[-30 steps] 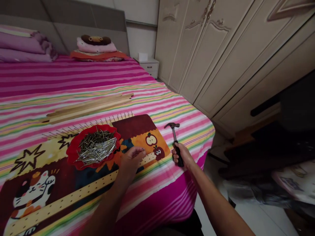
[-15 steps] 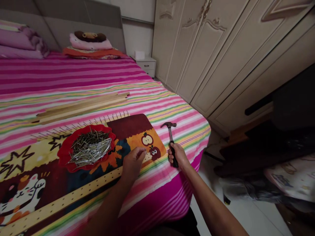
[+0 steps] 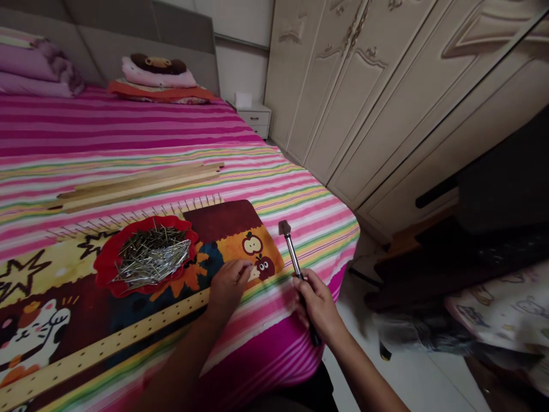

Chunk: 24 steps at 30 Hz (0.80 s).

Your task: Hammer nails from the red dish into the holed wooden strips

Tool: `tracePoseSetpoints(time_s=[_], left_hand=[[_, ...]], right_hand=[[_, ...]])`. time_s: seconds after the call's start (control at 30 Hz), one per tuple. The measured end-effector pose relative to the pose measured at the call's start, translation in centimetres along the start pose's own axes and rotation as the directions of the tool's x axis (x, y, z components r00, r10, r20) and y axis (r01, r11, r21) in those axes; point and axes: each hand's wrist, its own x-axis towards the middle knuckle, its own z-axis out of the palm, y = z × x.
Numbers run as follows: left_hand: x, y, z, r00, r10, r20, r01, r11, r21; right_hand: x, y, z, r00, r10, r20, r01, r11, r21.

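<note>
My right hand (image 3: 317, 302) is wrapped around the dark grip of a claw hammer (image 3: 293, 252), whose head is up and turned edge-on, over the bedspread. My left hand (image 3: 230, 281) is closed in a pinch at the right end of a pale wooden strip (image 3: 148, 325) with rows of dark holes or dots. What its fingertips hold, if anything, is too small to make out. Left of that hand, a red scalloped plate (image 3: 103, 264) is heaped with loose nails (image 3: 154, 256). Strip and plate rest on a printed mat (image 3: 214, 223) with cartoon apples and a cat.
Behind the plate lies a strip with a row of upright nails (image 3: 171, 207). Several bare wooden strips (image 3: 141, 186) lie farther back on the striped bedspread (image 3: 274, 171). Folded bedding (image 3: 158, 80) is at the headboard. A wardrobe (image 3: 343, 97) stands to the right, past the bed's edge.
My right hand has moved slightly lower, and the hammer has rotated so its claw no longer shows sideways. My left hand stays pinched near the strip's end. The view has shifted slightly.
</note>
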Motion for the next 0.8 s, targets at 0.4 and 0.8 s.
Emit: tracePoseSetpoints(time_s=[0.4, 0.8], left_hand=[[-0.1, -0.1, 0.0, 0.998, 0.059, 0.016, -0.060, 0.996, 0.063], [-0.2, -0.1, 0.2, 0.997, 0.080, 0.019, -0.081, 0.993, 0.083]], right_hand=[[-4.5, -2.5, 0.6, 0.976, 0.095, 0.197, -0.028, 0.947, -0.320], [-4.4, -3.1, 0.6, 0.977, -0.004, 0.212, 0.106, 0.875, -0.472]])
